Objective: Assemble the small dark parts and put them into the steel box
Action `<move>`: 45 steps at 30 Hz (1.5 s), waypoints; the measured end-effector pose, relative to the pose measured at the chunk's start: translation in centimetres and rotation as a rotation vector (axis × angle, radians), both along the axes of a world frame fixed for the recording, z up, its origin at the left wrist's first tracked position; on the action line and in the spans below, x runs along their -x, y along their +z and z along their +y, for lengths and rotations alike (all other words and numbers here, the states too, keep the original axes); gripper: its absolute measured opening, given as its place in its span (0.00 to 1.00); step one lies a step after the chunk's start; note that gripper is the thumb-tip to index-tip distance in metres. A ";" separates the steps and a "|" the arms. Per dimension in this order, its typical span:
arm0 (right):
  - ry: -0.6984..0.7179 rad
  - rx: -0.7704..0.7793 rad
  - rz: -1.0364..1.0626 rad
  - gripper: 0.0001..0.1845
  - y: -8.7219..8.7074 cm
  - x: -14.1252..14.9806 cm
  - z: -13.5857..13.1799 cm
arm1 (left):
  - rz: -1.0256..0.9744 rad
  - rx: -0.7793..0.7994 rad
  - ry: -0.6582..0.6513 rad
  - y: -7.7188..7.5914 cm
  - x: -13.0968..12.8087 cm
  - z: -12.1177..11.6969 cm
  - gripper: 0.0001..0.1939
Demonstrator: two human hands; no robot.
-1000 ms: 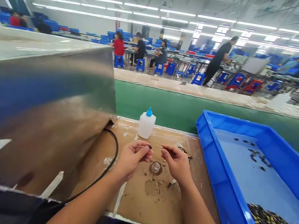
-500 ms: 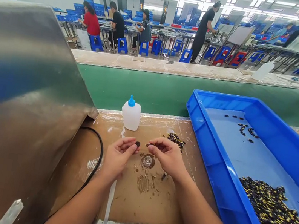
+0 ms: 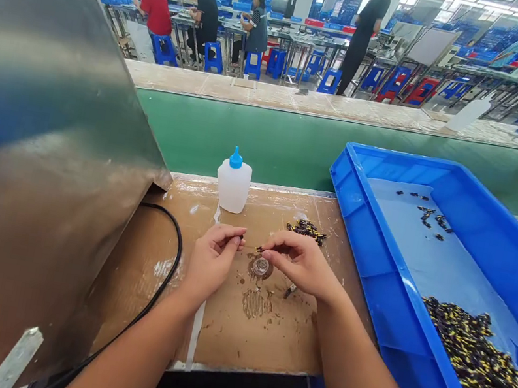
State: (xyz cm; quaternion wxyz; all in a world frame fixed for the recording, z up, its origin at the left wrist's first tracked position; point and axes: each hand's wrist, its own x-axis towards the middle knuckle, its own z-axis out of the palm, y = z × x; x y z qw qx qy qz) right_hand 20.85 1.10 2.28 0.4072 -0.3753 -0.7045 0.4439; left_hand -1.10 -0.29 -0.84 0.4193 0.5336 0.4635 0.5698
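My left hand (image 3: 215, 253) pinches a small dark round piece (image 3: 240, 237) between thumb and fingertips; most of it is covered by the fingers. Opposite it, my right hand (image 3: 300, 260) is closed on a small dark piece with a yellowish tip (image 3: 259, 249). The two pieces are apart. Just below the right fingertips sits a small clear round dish (image 3: 261, 266) on the stained cardboard. Behind the right hand lies a little pile of black-and-yellow pieces (image 3: 307, 229). A white squeeze bottle (image 3: 233, 184) with a blue cap stands behind the left hand.
A big blue bin (image 3: 377, 260) on the right holds a heap of black-and-yellow pieces (image 3: 478, 370). On the left rises a metal housing (image 3: 44, 171), with a black cable (image 3: 171, 272) curving beside it. A green band (image 3: 249, 133) runs behind the bench. Several people sit or stand farther back.
The camera view has tipped slightly downward. My left hand has turned, so its dark round piece shows less. The right fingertips have lowered toward the clear dish.
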 end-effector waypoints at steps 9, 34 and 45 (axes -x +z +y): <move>-0.085 -0.237 -0.499 0.09 -0.4 -3.6 0.8 | 0.109 -0.050 0.068 -1.0 0.5 0.3 0.12; 0.132 -0.318 -0.349 0.08 -0.1 -1.6 -0.2 | 0.395 -0.269 0.071 0.1 0.6 -0.1 0.06; 0.152 -0.320 -0.385 0.08 -0.4 -1.6 0.0 | 0.178 -0.126 0.057 -0.3 0.2 -0.4 0.04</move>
